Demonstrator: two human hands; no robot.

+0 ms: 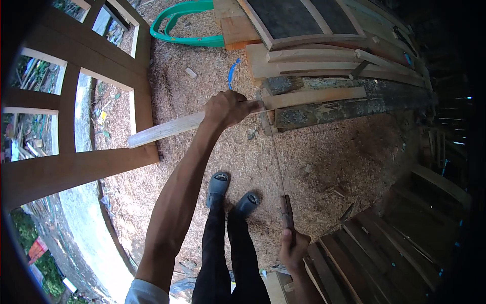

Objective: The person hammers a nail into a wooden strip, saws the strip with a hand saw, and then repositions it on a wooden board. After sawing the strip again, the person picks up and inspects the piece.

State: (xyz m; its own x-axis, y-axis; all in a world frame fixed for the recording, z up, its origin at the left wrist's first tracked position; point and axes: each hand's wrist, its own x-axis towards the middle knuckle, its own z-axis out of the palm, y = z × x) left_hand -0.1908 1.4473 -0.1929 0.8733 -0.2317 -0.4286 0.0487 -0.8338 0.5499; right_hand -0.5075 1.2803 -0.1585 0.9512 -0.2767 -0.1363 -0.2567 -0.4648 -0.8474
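My left hand (229, 109) grips a long pale wooden strip (167, 129) near its middle and holds it level, its far end lying over a stack of boards (329, 76). My right hand (292, 248) is closed around the wooden handle of a hand saw (280, 167). The saw's thin blade runs up from the handle and meets the strip just right of my left hand. Below are my legs in dark trousers and grey shoes (217, 188).
Sawdust covers the ground (324, 152). A brown wooden door frame with open panels (76, 101) leans at the left. A green plastic hoop (187, 25) lies at the top. Framed panels lean behind the board stack. Dark planks (385, 253) lie at the lower right.
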